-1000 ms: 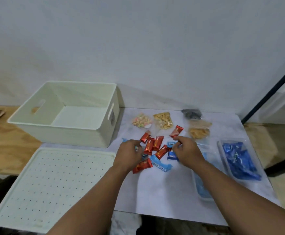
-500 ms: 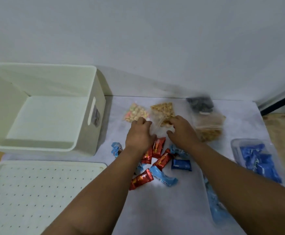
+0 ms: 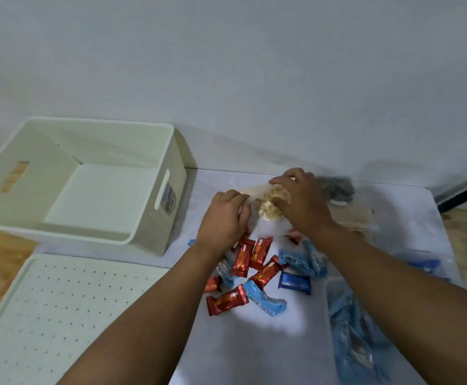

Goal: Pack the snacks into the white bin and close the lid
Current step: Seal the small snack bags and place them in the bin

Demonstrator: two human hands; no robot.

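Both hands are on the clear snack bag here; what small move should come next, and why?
Probably lift the snack bag and carry it left over the bin. The left hand and right hand both grip the bag, and the bin is open, with nothing visible inside and its lid lying in front.

White-sheeted table (image 3: 254,343): bin (image 3: 149,234), lid (image 3: 60,315), snacks (image 3: 257,273)

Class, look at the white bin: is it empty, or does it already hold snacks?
Empty. The white bin shows only its bare floor, and its lid lies off, flat on the table in front of it.
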